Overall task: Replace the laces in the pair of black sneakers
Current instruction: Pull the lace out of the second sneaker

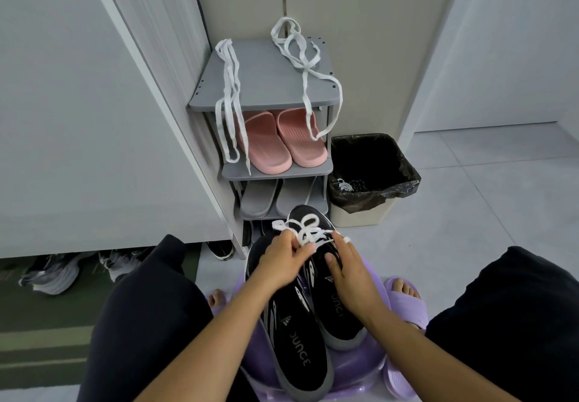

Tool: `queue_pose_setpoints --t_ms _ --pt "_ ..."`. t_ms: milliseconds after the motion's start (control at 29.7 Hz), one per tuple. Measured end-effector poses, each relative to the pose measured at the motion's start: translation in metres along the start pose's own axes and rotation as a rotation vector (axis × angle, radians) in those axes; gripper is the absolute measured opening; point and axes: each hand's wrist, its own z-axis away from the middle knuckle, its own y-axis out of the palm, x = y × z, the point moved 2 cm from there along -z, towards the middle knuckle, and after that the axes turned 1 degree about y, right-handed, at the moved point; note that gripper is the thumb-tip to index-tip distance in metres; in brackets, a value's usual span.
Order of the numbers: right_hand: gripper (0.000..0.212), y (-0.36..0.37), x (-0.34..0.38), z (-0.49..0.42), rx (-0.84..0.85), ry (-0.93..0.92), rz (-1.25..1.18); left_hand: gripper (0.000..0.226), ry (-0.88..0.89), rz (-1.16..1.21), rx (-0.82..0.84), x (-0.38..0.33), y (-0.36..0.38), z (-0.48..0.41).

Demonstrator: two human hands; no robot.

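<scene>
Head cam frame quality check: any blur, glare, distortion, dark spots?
Head view: soft, cool, even light with no glare; the left hand and lace at the sneakers are slightly motion-blurred; the wide-angle lens splays the cabinet and walls outward; the bin interior is mostly dark; the rack is sharp.

Sneakers (pixel 297 354) sit before the rack (pixel 266 88) (bin (pixel 357 216) to its right), perhaps on a stool (pixel 354 367).
</scene>
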Motion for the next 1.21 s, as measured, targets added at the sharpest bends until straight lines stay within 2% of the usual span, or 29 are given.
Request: queue_pose_setpoints --t_ms 67,135,270,371,539,742,843,877,978,1011,1214 --pt "0.048 0.000 0.001 0.000 -0.004 -0.006 0.007 0.030 -0.009 -0.139 -0.041 0.001 0.010 0.000" --pt "0.047 0.000 0.000 0.000 -0.008 -0.011 0.013 0.029 0.029 -0.140 -0.076 -0.001 0.010 -0.001" --pt "0.044 -0.002 -0.001 0.000 -0.044 -0.038 -0.008 0.029 0.042 0.349 -0.299 -0.008 -0.012 0.002" --pt "0.043 -0.005 -0.002 -0.002 -0.080 -0.032 -0.027 0.024 0.028 0.505 -0.400 -0.007 -0.024 -0.001" --pt "0.042 -0.007 -0.005 -0.004 -0.128 -0.003 0.014 0.024 -0.105 0.717 -0.228 -0.003 -0.010 0.000" --pt "0.043 -0.011 -0.007 -0.003 -0.075 0.056 0.229 0.017 -0.137 0.632 -0.039 -0.001 0.007 0.004" --pt "0.055 -0.013 0.003 -0.006 -0.103 -0.050 0.394 0.006 -0.112 0.680 -0.081 -0.003 0.009 0.001" --pt "0.055 -0.014 0.007 -0.009 -0.146 -0.095 0.405 0.009 -0.109 0.690 -0.102 -0.004 0.010 0.000" --pt "0.022 -0.019 0.017 -0.024 -0.217 -0.087 0.361 0.017 -0.112 0.709 -0.137 -0.004 0.011 -0.005" --pt "0.017 -0.020 0.021 -0.028 -0.191 -0.064 0.351 0.018 -0.109 0.712 -0.144 -0.004 0.012 -0.006" --pt "0.016 -0.011 0.028 -0.040 -0.007 -0.012 0.470 0.022 -0.106 0.667 -0.203 -0.001 0.016 -0.013"
